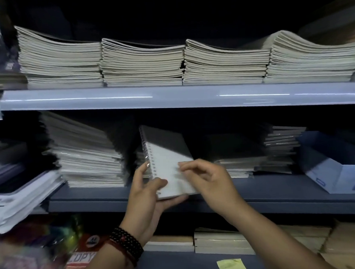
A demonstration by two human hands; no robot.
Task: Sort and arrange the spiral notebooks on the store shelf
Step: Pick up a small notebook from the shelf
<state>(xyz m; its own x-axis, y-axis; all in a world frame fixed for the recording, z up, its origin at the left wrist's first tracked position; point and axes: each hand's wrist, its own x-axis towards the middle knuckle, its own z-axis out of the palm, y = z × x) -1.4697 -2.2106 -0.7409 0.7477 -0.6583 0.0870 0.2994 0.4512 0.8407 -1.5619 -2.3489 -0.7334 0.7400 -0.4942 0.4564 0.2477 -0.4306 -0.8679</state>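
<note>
The left hand (149, 195) is gripping a tilted spiral notebook (166, 165) from below, in front of the shelf (278, 190). The right hand (211, 181) is pinching its right edge.

Red pack (84, 256), 7 o'clock, lowest shelf: large white capitals reading roughly "COPY". The first letter is unclear and the right end is hidden.
Round black emblem (92, 241), on the same pack just above the capitals: white marks, illegible.
Blue-grey box (322, 168), 3 o'clock, middle shelf: two small blue labels (320, 182) on its front face, print too small to read.
</note>
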